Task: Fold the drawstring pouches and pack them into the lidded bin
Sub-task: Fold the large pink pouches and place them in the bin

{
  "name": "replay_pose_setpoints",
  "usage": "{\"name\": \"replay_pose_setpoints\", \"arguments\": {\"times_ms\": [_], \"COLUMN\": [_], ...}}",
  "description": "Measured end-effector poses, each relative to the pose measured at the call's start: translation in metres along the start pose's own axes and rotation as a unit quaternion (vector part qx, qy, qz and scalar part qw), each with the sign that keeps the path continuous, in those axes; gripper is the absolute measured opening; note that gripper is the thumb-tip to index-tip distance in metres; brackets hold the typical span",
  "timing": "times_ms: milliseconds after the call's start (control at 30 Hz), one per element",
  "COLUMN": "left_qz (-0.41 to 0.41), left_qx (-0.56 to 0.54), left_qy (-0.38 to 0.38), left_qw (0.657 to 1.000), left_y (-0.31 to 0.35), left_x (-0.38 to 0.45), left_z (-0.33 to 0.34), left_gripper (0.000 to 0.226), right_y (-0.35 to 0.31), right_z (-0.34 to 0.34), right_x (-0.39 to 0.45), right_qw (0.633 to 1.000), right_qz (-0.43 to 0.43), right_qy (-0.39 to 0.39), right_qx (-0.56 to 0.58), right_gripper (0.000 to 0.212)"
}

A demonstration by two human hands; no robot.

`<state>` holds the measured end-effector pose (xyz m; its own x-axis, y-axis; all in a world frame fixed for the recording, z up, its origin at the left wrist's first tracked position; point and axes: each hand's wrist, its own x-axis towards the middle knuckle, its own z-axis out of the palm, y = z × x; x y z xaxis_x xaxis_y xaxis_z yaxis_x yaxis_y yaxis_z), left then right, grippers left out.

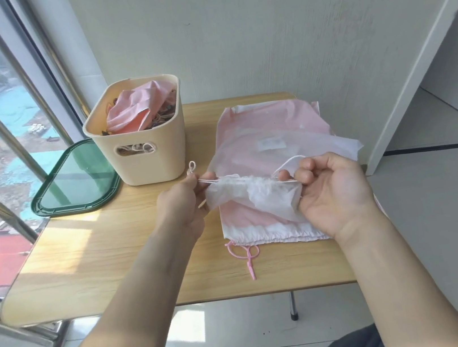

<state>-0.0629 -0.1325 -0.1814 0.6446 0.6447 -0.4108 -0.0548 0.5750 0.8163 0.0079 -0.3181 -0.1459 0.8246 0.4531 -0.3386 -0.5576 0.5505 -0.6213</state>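
A translucent white drawstring pouch (254,191) hangs bunched between my hands above the table. My left hand (180,203) pinches its white cord at the left end, where a small loop sticks up. My right hand (331,187) grips the pouch's right end and the cord there. Beneath them a stack of pink and white pouches (264,141) lies flat, with a pink cord (246,257) trailing toward me. The cream bin (145,156) stands at the back left, open, holding a crumpled pink pouch (137,106) and tangled cords. Its green lid (74,178) lies flat to the bin's left.
The small wooden table (114,250) stands against a window with metal bars on the left. A white wall runs behind it, and a white panel leans at the right. My knees show below the table's front edge.
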Motion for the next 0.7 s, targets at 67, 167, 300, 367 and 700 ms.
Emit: {"name": "replay_pose_setpoints", "arguments": {"times_ms": [67, 167, 300, 367, 700], "left_qz": [0.002, 0.008, 0.038, 0.052, 0.072], "left_qx": [-0.063, -0.119, -0.15, -0.192, -0.029], "left_qy": [-0.008, -0.013, -0.045, -0.125, -0.234], "left_qw": [0.998, 0.993, 0.987, 0.972, 0.969], "left_y": [0.003, 0.007, 0.012, 0.018, 0.028], "left_x": [0.003, 0.006, 0.003, -0.003, -0.018], "left_z": [0.001, -0.001, 0.0, 0.002, -0.004], "left_gripper": [0.019, 0.021, 0.03, 0.03, 0.031], "right_y": [0.0, 0.0, -0.001, -0.006, -0.03], "right_z": [-0.003, -0.005, -0.002, -0.001, -0.015], "right_x": [0.002, 0.006, 0.006, 0.005, 0.001], "right_qw": [0.999, 0.994, 0.99, 0.991, 0.944], "right_qz": [-0.03, -0.092, -0.136, -0.104, -0.015], "right_qy": [0.017, 0.046, 0.007, -0.05, -0.127], "right_qx": [-0.038, -0.047, -0.031, -0.07, -0.304], "right_gripper": [0.029, 0.031, 0.031, 0.029, 0.031]}}
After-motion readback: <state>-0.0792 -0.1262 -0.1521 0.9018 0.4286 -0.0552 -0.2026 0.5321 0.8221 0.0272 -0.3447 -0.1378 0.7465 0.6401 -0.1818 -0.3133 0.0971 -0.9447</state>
